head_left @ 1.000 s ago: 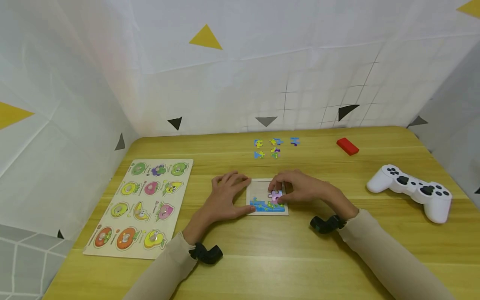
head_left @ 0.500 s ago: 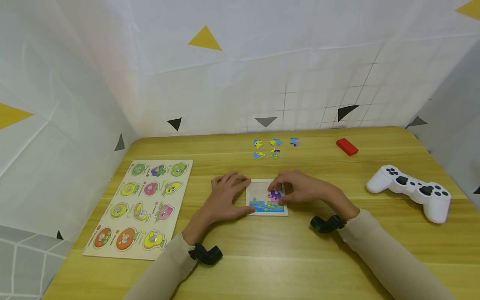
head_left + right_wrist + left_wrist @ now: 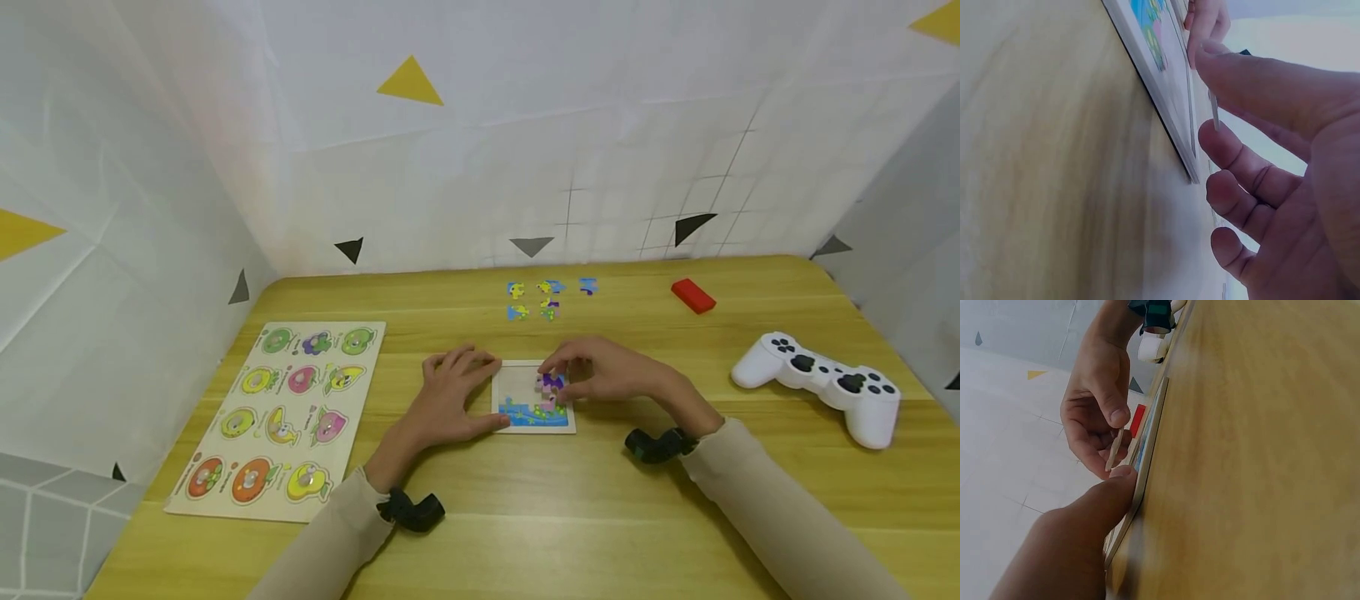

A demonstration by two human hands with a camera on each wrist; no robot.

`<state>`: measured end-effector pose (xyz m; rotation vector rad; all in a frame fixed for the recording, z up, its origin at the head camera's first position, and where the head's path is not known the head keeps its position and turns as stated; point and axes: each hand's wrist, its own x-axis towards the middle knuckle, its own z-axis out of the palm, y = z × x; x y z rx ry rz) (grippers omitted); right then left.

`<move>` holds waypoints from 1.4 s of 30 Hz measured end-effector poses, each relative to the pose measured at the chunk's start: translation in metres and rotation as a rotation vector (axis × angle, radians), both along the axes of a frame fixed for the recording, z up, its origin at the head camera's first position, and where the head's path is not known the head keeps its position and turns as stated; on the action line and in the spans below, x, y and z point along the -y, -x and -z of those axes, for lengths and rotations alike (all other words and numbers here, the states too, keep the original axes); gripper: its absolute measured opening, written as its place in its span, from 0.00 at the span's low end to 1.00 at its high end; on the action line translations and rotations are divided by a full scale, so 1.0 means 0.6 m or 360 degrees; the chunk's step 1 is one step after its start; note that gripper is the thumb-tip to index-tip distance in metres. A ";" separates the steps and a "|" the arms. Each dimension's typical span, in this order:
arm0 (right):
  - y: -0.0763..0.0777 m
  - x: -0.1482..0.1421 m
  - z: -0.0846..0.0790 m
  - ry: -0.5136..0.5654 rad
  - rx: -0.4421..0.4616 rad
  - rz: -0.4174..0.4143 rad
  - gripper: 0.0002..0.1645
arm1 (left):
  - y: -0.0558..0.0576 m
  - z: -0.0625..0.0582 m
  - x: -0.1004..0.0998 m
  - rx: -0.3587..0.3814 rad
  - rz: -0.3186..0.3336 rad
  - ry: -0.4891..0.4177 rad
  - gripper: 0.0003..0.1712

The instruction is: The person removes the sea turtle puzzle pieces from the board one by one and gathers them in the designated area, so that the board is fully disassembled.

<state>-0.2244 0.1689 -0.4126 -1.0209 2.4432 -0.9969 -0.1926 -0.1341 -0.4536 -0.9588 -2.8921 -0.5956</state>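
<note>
In the head view, my left hand [image 3: 450,402] holds the left side of a small puzzle tray [image 3: 534,431], its thumb on the near left corner and its fingers by the far left corner. My right hand [image 3: 603,371] pinches a purple-and-pink puzzle piece [image 3: 553,382] above the tray's right half. The left wrist view shows that piece [image 3: 1114,450] edge-on between thumb and fingers, tilted and apart from the tray. Fitted blue and green pieces [image 3: 534,415] fill the tray's near row. Part of the right hand's grip is hidden behind its fingers.
Several loose puzzle pieces [image 3: 550,310] lie on the table [image 3: 480,517] beyond the tray. A fruit knob puzzle board [image 3: 288,417] lies at left. To the right are a red block [image 3: 693,296] and a white game controller [image 3: 817,379].
My right hand has raised and tilted the puzzle piece a little, and its visible face has gone from pale pink glare to purple. The left hand has stayed in place on the tray.
</note>
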 end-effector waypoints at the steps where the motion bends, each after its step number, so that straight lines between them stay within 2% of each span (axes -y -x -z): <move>1: 0.001 -0.002 0.000 0.0003 0.0003 0.0012 0.21 | 0.000 0.000 0.000 0.0000 0.0001 -0.0005 0.49; 16: 0.023 -0.039 -0.003 0.0024 -0.0117 0.0204 0.22 | 0.001 0.004 0.001 -0.0007 0.0006 -0.0013 0.49; 22: 0.033 -0.051 0.000 0.0057 -0.0105 0.0239 0.20 | 0.000 0.004 0.001 -0.0027 0.0011 -0.0009 0.49; 31: 0.049 -0.062 0.004 0.0086 -0.0121 0.0289 0.23 | 0.000 0.004 0.001 0.0007 -0.0003 0.0011 0.49; 42: 0.072 -0.079 0.015 0.0050 -0.0094 0.0335 0.23 | 0.000 0.003 0.000 0.0014 0.0003 0.0018 0.49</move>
